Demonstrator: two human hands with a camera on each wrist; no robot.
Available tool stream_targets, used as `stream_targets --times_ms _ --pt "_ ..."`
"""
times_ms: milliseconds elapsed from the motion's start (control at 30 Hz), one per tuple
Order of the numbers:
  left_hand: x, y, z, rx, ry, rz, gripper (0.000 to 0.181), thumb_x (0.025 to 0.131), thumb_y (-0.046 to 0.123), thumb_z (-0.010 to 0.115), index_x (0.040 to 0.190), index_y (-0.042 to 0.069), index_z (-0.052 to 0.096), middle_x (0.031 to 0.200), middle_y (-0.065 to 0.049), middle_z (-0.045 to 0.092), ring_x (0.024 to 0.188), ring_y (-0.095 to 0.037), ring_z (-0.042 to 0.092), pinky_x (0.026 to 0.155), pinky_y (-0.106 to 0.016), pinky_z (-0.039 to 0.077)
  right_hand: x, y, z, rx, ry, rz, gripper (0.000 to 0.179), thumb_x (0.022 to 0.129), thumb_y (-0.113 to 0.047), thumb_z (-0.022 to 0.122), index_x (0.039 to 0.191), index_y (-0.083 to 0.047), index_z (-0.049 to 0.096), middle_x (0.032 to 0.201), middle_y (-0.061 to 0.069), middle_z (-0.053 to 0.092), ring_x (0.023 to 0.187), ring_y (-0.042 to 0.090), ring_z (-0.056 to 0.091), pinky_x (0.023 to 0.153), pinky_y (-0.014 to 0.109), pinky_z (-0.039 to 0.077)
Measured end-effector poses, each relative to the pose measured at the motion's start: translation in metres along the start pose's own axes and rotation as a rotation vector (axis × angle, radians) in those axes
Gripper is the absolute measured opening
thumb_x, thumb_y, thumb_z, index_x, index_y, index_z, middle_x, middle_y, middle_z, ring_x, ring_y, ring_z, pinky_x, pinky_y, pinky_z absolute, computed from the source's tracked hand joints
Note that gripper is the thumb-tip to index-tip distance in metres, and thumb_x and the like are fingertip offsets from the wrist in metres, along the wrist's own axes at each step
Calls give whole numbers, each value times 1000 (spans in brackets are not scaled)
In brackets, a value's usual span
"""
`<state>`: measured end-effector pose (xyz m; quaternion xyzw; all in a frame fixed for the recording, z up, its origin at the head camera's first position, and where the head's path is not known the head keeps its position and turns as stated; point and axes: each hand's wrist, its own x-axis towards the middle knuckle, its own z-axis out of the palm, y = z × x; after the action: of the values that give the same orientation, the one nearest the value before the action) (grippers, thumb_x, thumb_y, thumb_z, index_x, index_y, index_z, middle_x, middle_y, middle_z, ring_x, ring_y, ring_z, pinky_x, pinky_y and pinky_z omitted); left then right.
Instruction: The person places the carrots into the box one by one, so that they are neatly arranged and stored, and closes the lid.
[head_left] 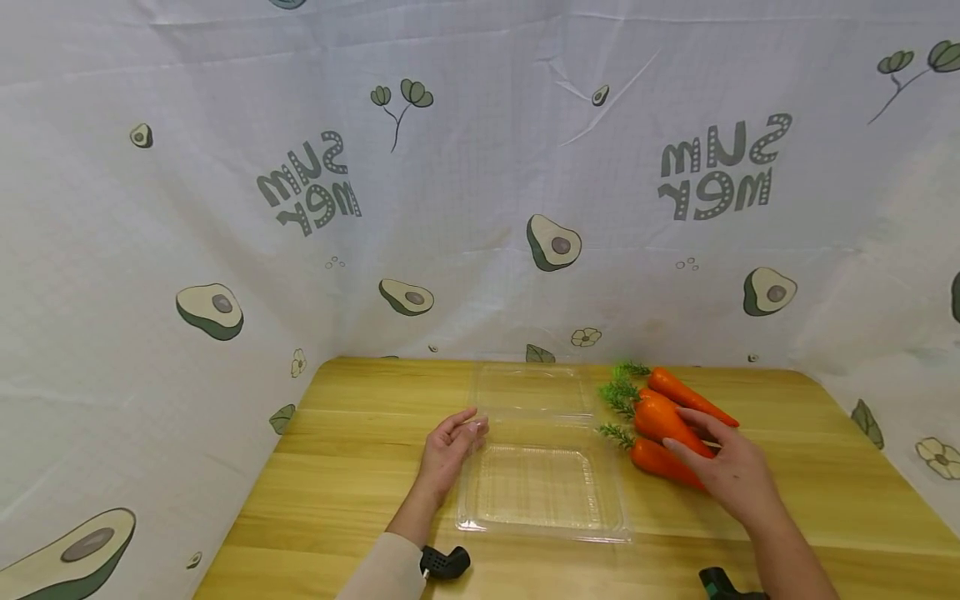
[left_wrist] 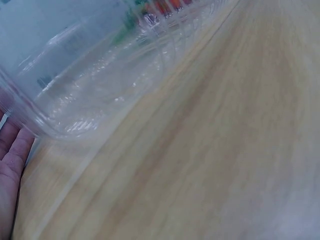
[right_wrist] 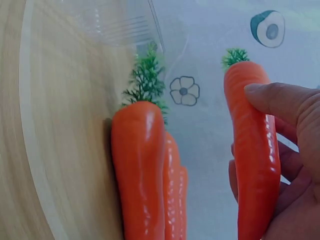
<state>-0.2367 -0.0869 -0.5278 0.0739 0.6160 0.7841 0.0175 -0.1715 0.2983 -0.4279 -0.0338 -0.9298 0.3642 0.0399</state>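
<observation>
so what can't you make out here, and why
Head view: tip of the nearest carrot, behind the right hand.
Right wrist view: tip of the held carrot, below the bottom edge.
Left wrist view: much of the left hand, past the left edge; the carrots, blurred behind the clear container.

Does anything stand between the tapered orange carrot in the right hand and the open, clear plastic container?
Nothing visible does: the right hand holds the orange carrot higher than the other carrots, beside the clear plastic container.

Surround: white creased fabric sheet (head_left: 465,192), far, left and right.
Pattern: green-and-cream avocado halves (head_left: 554,242), mirrored grey "summer" lettering (head_left: 712,193).
Surface: yellow-brown wood-grain tabletop (head_left: 337,475), far corners rounded.
</observation>
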Motion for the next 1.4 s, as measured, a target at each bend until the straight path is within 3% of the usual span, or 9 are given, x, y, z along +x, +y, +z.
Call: stream_targets --times_ms 200,500,700,933,1100,1400 --pt "1 -1 0 1 9 -2 46 104 11 57 143 -12 48 136 -32 61 126 -37 64 97 -30 57 1 -6 12 43 18 -24 71 92 -48 74 146 -7 55 137 27 61 116 39 62 72 15 50" --pt "2 -1 0 5 12 -9 47 104 14 58 144 -11 48 136 -31 62 127 -37 63 99 -33 57 1 -19 29 68 45 -64 64 89 -44 78 141 -12 61 131 17 66 112 26 60 78 14 46" --pt "2 -1 0 8 8 -3 47 104 14 58 143 -11 49 135 -31 62 126 -37 64 99 -34 57 2 -29 36 116 23 -99 59 91 -42 78 140 -13 62 131 14 65 102 14 59 76 17 52" --pt "4 -1 0 8 9 -11 47 104 14 59 143 -10 49 135 -30 63 126 -35 65 100 -34 56 4 -39 44 157 -20 -121 56 90 -43 78 135 -13 64 130 13 64 104 26 61 75 22 54" --pt "3 -2 0 12 2 -21 47 104 14 58 144 -10 49 136 -30 62 127 -37 63 101 -35 56 6 -44 51 185 -68 -134 53 92 -35 78 137 -13 63 130 11 64 105 25 62 76 23 56" --pt "1 -2 -1 -10 1 -15 48 104 13 58 144 -11 47 138 -32 60 125 -33 65 99 -32 56 8 -61 56 224 -58 -210 50 90 -21 80 136 -9 63 125 13 66 103 19 66 77 21 57"
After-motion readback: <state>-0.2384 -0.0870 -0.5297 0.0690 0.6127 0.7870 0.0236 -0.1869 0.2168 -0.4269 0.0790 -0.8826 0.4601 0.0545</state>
